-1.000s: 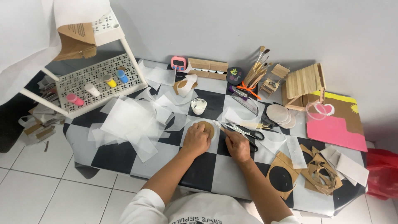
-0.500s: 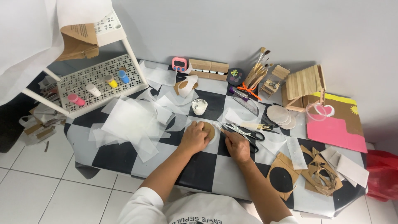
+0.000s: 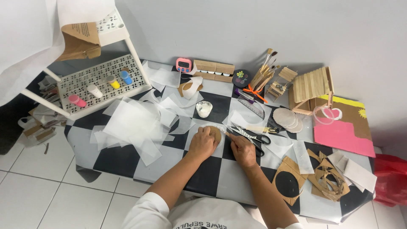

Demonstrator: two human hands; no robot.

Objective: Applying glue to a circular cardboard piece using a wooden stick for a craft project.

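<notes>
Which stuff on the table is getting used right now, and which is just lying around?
In use:
left hand
cardboard circle
right hand

Lying about:
scissors
white cup
pink timer
paintbrushes
stick house

Grey wall [image 3: 254, 25], white tiled floor [image 3: 38, 191], checkered table [image 3: 114, 159], maybe daylight.

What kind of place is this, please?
Probably a home craft corner: a checkered table against a wall holds paint brushes, scissors and cardboard scraps, while both hands work on a cardboard disc.
</notes>
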